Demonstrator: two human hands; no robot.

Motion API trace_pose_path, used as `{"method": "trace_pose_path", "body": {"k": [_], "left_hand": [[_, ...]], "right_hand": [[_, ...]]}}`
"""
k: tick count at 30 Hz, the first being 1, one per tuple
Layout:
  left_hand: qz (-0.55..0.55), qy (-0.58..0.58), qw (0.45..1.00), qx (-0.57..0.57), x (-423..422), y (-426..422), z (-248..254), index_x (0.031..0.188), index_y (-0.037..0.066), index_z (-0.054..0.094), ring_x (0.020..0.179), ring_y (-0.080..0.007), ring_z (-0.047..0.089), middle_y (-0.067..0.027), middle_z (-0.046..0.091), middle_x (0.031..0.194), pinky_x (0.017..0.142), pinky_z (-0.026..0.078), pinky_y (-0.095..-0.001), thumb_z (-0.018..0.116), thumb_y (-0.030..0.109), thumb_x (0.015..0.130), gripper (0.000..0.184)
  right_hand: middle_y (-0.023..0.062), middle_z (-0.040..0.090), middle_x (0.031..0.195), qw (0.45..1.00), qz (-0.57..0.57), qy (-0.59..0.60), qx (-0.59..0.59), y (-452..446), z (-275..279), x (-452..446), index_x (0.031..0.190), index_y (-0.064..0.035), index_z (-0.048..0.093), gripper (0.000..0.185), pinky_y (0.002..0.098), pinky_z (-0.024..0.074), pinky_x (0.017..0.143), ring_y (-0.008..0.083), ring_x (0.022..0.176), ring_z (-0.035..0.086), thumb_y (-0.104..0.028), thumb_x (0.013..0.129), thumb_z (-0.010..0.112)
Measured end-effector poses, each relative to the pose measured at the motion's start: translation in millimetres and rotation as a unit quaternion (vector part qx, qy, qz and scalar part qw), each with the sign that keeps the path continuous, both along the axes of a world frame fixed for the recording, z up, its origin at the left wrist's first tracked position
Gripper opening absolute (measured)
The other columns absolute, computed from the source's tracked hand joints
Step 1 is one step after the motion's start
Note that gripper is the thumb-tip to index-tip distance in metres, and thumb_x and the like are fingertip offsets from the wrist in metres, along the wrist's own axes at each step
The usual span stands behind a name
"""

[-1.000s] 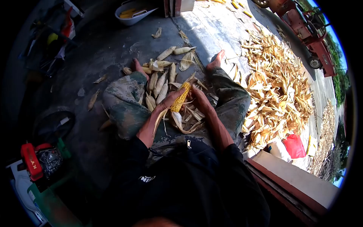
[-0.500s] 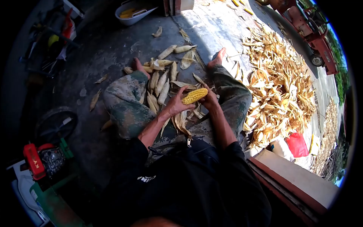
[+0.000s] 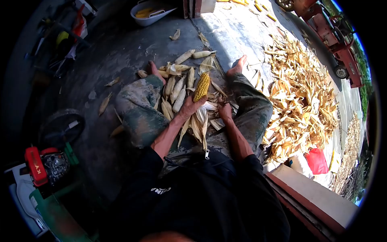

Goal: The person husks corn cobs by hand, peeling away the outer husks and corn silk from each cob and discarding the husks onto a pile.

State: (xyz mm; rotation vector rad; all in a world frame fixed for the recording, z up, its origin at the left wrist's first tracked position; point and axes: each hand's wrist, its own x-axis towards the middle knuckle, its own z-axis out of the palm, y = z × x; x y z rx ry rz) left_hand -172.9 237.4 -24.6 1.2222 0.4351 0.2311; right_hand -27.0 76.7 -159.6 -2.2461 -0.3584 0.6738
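My left hand (image 3: 191, 106) is wrapped round the lower end of a bare yellow corn cob (image 3: 202, 86), which points up and away from me. Lower and to the right, my right hand (image 3: 225, 110) is closed near the loose husks between my legs; what it holds, if anything, is too small to make out. Peeled husk leaves (image 3: 199, 125) hang below my left hand. Several unhusked ears (image 3: 175, 89) lie on the floor just beyond and left of my left hand.
A large husk pile (image 3: 302, 97) lies to the right. A white basin (image 3: 146, 21) with yellow cobs is at the top. A red engine (image 3: 37, 166) stands at lower left, a red vehicle (image 3: 336, 44) at upper right, and a red bag (image 3: 317, 161) beside a low wall (image 3: 314, 193).
The cob, earlier between both hands, is now upright in my left hand alone. My right hand has come off it and moved down beside the husks. The view has shifted slightly.
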Motion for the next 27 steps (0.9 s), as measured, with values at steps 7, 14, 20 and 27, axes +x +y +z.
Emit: {"method": "trace_pose_path", "body": {"k": [7,14,20,27], "left_hand": [[0.136,-0.003,0.985,-0.103,-6.1,21.1,2.6,0.094,0.004,0.064,0.077,-0.0129,0.064,-0.0047,0.067,0.085,0.070,0.051,-0.0277,0.067,0.040,0.091,0.036],[0.083,-0.005,0.987,-0.138,-5.3,29.7,-28.9,0.134,0.004,0.045,0.114,-0.0148,0.049,-0.0049,0.051,0.125,0.095,0.040,-0.0304,0.060,0.031,0.094,0.051],[0.069,-0.019,0.989,-0.132,-0.3,1.4,-23.5,0.127,0.007,0.051,0.104,-0.0123,0.055,-0.0007,0.057,0.114,0.089,0.045,-0.0284,0.065,0.026,0.094,0.041],[0.056,0.033,0.979,-0.194,-4.0,-9.5,-19.5,0.125,0.006,0.052,0.099,-0.0122,0.057,-0.0021,0.058,0.110,0.083,0.048,-0.0284,0.073,0.026,0.087,0.047]], "right_hand": [[0.0240,0.067,0.085,0.982,0.090,0.154,-0.062,-2.1,43.4,-16.1,0.096,0.0036,0.068,0.033,0.0380,0.0534,0.073,0.0304,0.085,0.069,-0.025,0.083,0.058],[0.0109,0.068,0.097,0.975,-0.038,0.051,0.212,15.7,111.1,1.7,0.112,0.0039,0.064,0.034,0.0308,0.0496,0.081,0.0177,0.090,0.064,-0.022,0.090,0.062],[0.0101,0.064,0.108,0.898,0.136,0.326,0.263,34.0,151.0,-37.0,0.122,0.0075,0.055,0.052,0.0279,0.0459,0.089,0.0155,0.098,0.059,-0.032,0.091,0.067],[0.0077,0.064,0.104,0.892,0.185,0.353,0.215,30.4,131.3,-56.4,0.118,0.0042,0.054,0.054,0.0286,0.0505,0.078,0.0130,0.089,0.061,-0.037,0.087,0.072]]}}
